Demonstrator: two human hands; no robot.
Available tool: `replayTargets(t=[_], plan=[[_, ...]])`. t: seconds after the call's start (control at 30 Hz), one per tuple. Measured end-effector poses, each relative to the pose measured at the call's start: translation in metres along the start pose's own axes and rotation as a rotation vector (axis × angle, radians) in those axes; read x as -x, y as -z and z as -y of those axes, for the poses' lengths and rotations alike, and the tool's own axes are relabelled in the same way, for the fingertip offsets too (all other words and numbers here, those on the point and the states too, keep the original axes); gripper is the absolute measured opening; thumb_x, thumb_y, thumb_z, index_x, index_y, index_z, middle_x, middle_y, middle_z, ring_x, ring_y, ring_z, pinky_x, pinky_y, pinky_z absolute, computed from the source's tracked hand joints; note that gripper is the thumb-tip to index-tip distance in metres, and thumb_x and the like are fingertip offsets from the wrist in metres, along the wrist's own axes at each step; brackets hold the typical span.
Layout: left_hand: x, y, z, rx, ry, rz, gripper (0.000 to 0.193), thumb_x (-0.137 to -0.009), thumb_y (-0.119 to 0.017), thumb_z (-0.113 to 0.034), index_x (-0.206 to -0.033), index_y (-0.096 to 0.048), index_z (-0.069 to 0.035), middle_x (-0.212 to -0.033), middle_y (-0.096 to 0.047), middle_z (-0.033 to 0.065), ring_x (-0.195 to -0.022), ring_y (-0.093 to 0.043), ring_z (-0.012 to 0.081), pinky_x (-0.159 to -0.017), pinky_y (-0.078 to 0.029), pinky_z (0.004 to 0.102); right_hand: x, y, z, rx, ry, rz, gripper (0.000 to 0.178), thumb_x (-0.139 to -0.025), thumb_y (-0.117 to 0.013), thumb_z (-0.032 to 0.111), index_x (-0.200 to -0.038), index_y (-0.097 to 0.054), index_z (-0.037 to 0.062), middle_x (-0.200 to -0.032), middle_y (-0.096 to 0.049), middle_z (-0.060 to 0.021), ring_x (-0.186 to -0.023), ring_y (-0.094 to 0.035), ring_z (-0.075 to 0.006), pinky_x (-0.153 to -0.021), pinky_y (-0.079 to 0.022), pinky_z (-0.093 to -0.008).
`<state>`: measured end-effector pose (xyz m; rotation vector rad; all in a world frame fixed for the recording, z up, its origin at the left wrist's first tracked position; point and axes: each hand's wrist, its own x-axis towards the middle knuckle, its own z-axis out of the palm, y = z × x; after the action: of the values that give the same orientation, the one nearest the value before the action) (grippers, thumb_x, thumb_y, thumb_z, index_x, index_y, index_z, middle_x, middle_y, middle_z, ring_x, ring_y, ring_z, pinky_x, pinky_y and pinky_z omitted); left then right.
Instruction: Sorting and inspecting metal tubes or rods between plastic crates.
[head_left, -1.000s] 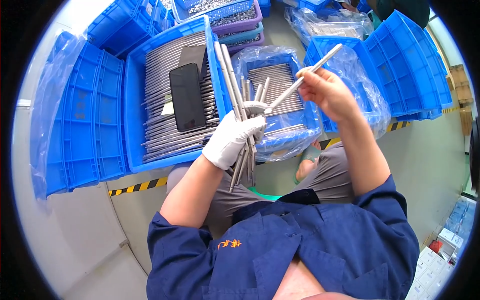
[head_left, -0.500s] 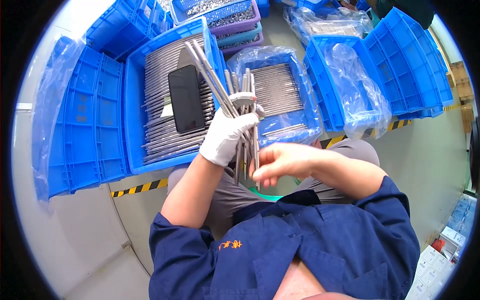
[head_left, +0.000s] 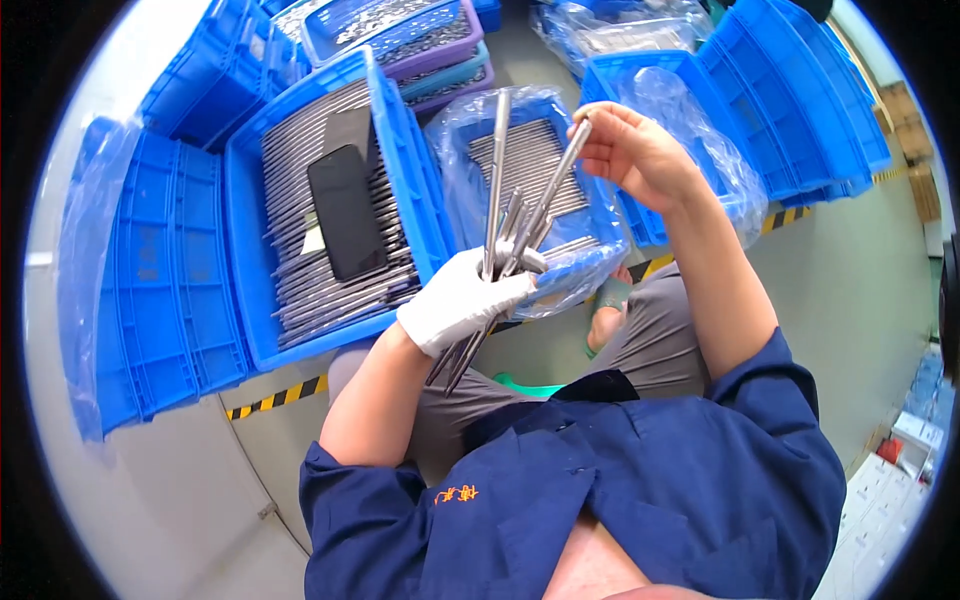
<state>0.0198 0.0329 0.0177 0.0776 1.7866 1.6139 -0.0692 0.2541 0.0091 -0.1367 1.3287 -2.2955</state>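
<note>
My left hand [head_left: 458, 303], in a white glove, is closed round a loose bundle of thin metal rods [head_left: 495, 185]. The rods fan out above the fist and stick out below it. My bare right hand [head_left: 645, 155] pinches the upper end of one slanting rod [head_left: 557, 178], whose lower part runs into the bundle. Behind the bundle stands a blue crate [head_left: 608, 222] lined with clear plastic, with rows of rods inside. A larger blue crate [head_left: 400, 165] to the left holds many rods, and a black phone [head_left: 347, 212] lies on them.
Stacked blue crates [head_left: 165, 260] stand at the far left. Baskets of small metal parts [head_left: 400, 50] are piled at the back. At the right are a plastic-lined crate [head_left: 640, 232] and nested blue crates [head_left: 790, 110]. Yellow-black tape [head_left: 285, 397] marks the floor.
My right hand has risen from the bundle's lower ends to its upper right and now pinches a rod's tip. The bundle has turned more upright and spread apart. The view has shifted slightly.
</note>
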Motion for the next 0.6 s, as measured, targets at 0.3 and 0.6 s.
replayTargets(t=[0.3,0.6], plan=[[-0.001,-0.002,0.003,-0.007,0.039,0.049,0.027,-0.074,-0.059,-0.024,-0.092,-0.057,-0.004,-0.072,-0.053,-0.0006,-0.064,-0.047,0.0062,-0.059,-0.039,0.0202,0.008,0.01,0.01,-0.038,-0.018,0.238,0.017,-0.08,-0.055,0.016,-0.092,-0.056,0.005,-0.085,-0.058,-0.0059,-0.076,-0.057,-0.0114,-0.066,-0.048,-0.0229],[-0.002,-0.003,0.004,-0.007,-0.002,0.029,0.026,-0.075,-0.058,-0.024,-0.094,-0.055,-0.006,-0.069,-0.049,-0.0015,-0.062,-0.044,0.0066,-0.055,-0.038,0.021,0.018,-0.035,-0.008,0.368,-0.199,0.161,0.018,-0.069,-0.061,0.008,-0.086,-0.057,0.0017,-0.078,-0.059,-0.0045,-0.069,-0.053,-0.0092,-0.061,-0.043,-0.0212]])
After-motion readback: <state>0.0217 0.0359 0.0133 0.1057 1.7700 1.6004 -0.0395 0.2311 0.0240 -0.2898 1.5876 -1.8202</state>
